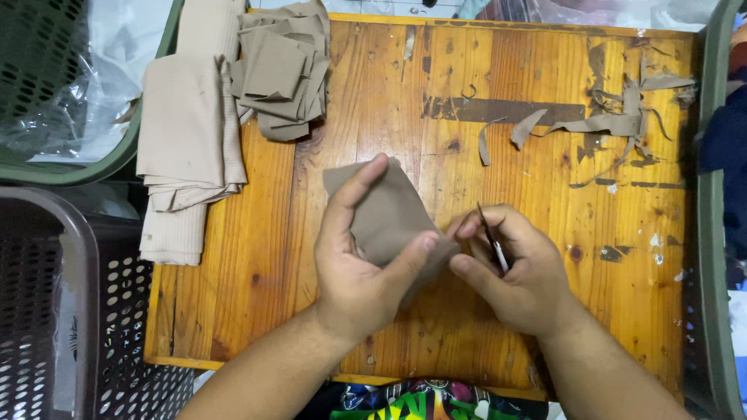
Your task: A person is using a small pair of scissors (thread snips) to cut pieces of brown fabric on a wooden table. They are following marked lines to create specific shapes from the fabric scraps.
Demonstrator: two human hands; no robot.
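Left hand [359, 264], palm up over the table [436, 117], has its grip pinched on a tan cloth piece [385, 210], thumb on the near edge. Right hand [510, 268], curled beside it, has its grip clenched on small snips [493, 243], blades touching the cloth's right corner.

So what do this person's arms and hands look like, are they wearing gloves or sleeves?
No gloves and no sleeves in view. Both the left hand and the right hand are bare, and so are the forearms down to the lower edge of the picture. No rings, watch or wristband show. The fingernails are short and plain.
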